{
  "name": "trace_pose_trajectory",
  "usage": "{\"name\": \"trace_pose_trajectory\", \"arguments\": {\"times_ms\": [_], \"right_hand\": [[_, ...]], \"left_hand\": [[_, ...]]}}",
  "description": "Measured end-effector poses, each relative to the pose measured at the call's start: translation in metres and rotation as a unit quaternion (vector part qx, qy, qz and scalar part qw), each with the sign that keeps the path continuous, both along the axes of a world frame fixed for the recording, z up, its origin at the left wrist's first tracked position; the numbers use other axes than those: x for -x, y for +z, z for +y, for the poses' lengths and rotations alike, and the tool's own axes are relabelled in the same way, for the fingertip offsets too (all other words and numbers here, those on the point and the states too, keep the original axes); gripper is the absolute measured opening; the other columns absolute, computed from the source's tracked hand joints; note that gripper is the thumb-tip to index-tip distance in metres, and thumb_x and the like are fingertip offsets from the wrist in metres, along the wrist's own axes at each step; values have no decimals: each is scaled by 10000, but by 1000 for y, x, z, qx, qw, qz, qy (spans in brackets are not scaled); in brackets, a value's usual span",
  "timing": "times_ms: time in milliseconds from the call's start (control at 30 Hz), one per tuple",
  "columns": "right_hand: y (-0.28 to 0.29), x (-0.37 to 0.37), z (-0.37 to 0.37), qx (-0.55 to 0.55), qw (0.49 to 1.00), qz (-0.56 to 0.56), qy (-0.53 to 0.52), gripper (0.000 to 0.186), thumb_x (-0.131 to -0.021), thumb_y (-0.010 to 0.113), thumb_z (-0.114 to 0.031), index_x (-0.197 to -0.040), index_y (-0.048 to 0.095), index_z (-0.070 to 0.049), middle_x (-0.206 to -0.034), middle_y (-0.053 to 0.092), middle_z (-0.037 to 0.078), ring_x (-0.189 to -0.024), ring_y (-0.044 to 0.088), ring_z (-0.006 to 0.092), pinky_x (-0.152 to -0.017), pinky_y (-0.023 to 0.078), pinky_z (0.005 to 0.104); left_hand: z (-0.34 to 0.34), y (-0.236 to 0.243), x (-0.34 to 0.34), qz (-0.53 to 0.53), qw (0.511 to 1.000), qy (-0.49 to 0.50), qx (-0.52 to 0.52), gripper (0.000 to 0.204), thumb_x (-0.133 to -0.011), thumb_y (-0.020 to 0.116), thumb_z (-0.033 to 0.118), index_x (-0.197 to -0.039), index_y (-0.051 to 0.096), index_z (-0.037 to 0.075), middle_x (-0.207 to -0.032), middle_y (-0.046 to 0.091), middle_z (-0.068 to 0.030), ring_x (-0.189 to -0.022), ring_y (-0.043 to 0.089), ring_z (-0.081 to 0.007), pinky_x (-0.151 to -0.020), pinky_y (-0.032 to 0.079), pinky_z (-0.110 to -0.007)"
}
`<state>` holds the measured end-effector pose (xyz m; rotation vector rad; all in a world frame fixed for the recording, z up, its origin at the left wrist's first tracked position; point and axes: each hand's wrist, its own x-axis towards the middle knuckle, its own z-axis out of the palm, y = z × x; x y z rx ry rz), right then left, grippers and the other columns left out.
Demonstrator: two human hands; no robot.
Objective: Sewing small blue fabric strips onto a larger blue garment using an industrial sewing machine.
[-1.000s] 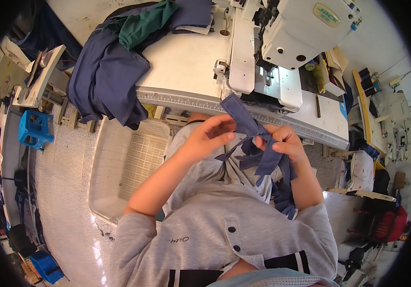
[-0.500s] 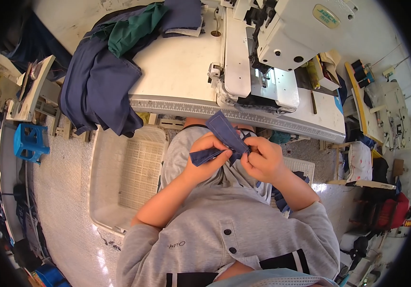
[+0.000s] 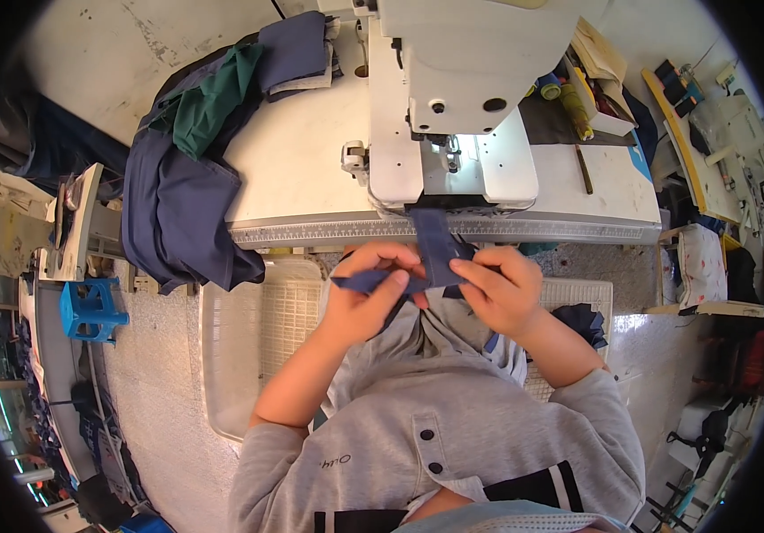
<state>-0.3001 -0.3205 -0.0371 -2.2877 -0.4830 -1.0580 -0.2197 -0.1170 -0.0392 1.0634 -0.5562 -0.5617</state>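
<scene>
Navy cloth strip (image 3: pixel 436 249), one piece or several layers (I cannot tell which), is held above the person's lap (image 3: pixel 422 333), between two hands. The left hand (image 3: pixel 366 298) grips a flap of it under the thumb; the right hand (image 3: pixel 505 289) pinches its other side between thumb and fingers. Both hands cover part of the cloth. Its upper end overlaps the machine's front edge in the view; whether they touch cannot be told.

Lower down stand two pale plastic crates, one (image 3: pixel 226 355) to the left of the legs, the other (image 3: pixel 569 291) to the right, with dark cloth pieces (image 3: pixel 584 322) at the latter.

Just beyond the hands, one tabletop (image 3: pixel 302 178) runs across, a ruler strip (image 3: pixel 311 232) along its front edge. One white sewing machine (image 3: pixel 480 62) stands directly ahead. Left of it lie one navy garment heap (image 3: pixel 173 204), draped over the edge, one green cloth (image 3: pixel 213 107) on top, and a stack of navy panels (image 3: pixel 291 49). To the right are one thin rod (image 3: pixel 584 171) and, farther back, one open box (image 3: pixel 608 120). One blue stool (image 3: pixel 89 306) stands on the floor, well off to the left.
</scene>
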Motion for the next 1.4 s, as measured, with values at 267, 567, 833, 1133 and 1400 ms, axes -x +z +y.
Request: {"name": "trace_pose_trajectory", "arguments": {"times_ms": [267, 567, 833, 1133, 1400], "right_hand": [[25, -8, -19, -10, 999, 8, -39, 390, -630, 768, -6, -1009, 727, -88, -830, 669, 68, -615, 632, 220, -532, 505, 317], [41, -11, -15, -2, 998, 43, -46, 359, -647, 769, -7, -995, 721, -82, -834, 674, 69, -640, 642, 229, -554, 513, 318], [45, 3, -12, 21, 999, 9, -49, 363, -641, 752, 10, -993, 722, -71, -844, 677, 81, -636, 639, 228, -554, 517, 318], [44, 3, -1, 30, 999, -23, -28, 398, -626, 766, -24, -1019, 723, -68, -844, 678, 59, -628, 646, 198, -533, 514, 292], [39, -4, -13, 51, 997, -14, -50, 411, -616, 783, -46, -1022, 729, -75, -860, 681, 52, -619, 644, 185, -522, 503, 281]], "left_hand": [[-14, 9, -28, 325, 931, -159, 38, 430, -1052, 375, 341, -1214, 508, -35, -1107, 639, -312, -830, 722, -386, -709, 620, -431], [-19, -3, -30, 467, 839, -240, 145, 575, -1044, 331, 432, -1354, 436, -41, -1095, 583, -366, -724, 683, -371, -582, 630, -455], [0, -8, -30, 365, 891, -216, 160, 551, -1041, 353, 398, -1373, 429, -35, -1150, 593, -316, -974, 659, -374, -832, 577, -502], [-35, 13, 30, -416, 868, 229, -144, 492, -789, 718, 42, -1223, 494, -9, -1240, 541, -184, -1120, 566, -276, -986, 436, -355], [-40, 4, 12, -402, 869, 247, -149, 524, -699, 707, -44, -1193, 556, 39, -919, 650, -111, -789, 628, -292, -809, 485, -385]]}}
